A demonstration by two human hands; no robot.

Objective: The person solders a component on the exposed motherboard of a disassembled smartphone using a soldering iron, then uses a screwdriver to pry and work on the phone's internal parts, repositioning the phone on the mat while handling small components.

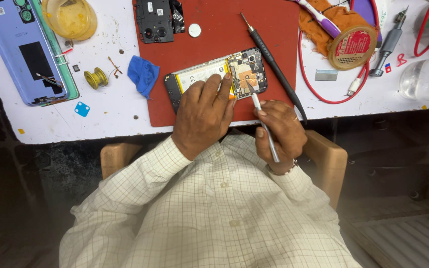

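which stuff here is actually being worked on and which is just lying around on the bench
In use:
- opened phone, pressed down by the left hand
- tweezers, held in the right hand, tip on the phone's board
- red mat under the phone

Lying about:
- black screwdriver
- blue cloth
- lilac back cover
- camera frame part
- tape roll
- yellow bowl

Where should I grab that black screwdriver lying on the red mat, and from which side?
Grip the black screwdriver on its thick handle near the middle, coming from the right, probably. It lies diagonally, with the thin metal tip up and left, and that side is open, while the opened phone and both hands sit to its left.
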